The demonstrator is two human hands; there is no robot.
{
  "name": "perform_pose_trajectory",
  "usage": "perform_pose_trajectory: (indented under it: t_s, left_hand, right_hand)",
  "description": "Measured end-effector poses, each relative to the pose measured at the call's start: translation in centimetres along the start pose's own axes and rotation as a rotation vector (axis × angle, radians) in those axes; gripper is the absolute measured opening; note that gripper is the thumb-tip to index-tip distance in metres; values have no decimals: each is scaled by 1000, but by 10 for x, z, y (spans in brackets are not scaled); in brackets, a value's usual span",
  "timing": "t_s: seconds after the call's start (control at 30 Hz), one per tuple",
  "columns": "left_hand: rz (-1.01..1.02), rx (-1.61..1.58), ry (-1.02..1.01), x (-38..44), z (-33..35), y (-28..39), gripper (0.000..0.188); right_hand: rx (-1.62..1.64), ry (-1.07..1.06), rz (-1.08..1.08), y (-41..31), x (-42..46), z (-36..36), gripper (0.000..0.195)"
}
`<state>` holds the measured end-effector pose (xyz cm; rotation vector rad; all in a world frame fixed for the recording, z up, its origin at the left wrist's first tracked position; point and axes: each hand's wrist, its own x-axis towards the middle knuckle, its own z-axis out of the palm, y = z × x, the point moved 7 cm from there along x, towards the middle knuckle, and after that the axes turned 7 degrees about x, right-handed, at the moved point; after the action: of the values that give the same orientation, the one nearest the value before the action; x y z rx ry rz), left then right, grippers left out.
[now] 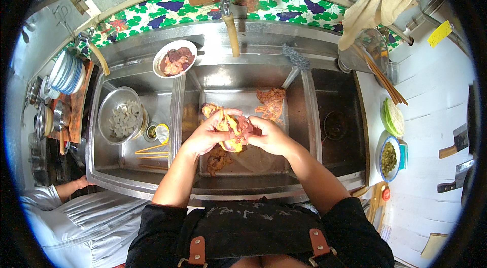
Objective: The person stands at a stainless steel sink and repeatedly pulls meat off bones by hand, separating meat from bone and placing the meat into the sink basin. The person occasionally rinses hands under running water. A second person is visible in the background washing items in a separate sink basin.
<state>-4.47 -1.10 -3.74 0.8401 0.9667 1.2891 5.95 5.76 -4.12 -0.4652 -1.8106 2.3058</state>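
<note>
My left hand (pixel 207 134) and my right hand (pixel 269 135) grip one piece of raw offal (pixel 233 136) between them, dark red with yellow fat, possibly a poultry gizzard. They hold it over the middle basin (pixel 243 94) of a stainless steel sink. Inside that basin, a heap of orange-brown offal scraps (pixel 271 102) lies at the back right. More scraps (pixel 218 161) rest at the front left, below my left wrist. Another offal piece (pixel 210 109) shows just beyond my left fingers; whether it touches them I cannot tell. A white bowl (pixel 156 63) of dark red meat stands behind the left divider.
The left basin holds a clear tub (pixel 102 125) of pale cubes and several chopsticks (pixel 152 152). A faucet (pixel 231 35) overhangs the middle basin. Steel wool (pixel 296 56) lies on the back ledge. Half a cabbage (pixel 392 117) sits right. At left, another person's hand (pixel 83 181) touches the sink edge.
</note>
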Motion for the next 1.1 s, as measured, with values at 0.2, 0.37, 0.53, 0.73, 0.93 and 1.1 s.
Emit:
perform_pose_trajectory:
  t_s: [0.2,0.37,0.53,0.73,0.93,1.1]
  left_hand:
    - [-51,194,59,2,1,-4,53]
    - [-21,234,102,5,2,-9,46]
    - [-4,253,168,6,-4,-10,39]
    - [-59,270,133,5,-3,-9,23]
    - [-170,425,119,8,-6,-20,23]
    - [-218,327,138,9,-13,-33,22]
  right_hand:
    - [-116,81,-61,-12,1,-4,25]
    - [42,79,84,-4,7,-5,23]
    - [20,183,-12,4,11,-17,18]
    - [200,204,30,-3,12,-13,38]
    - [134,25,97,-5,9,-4,45]
    - [-5,-7,77,-3,10,-6,32]
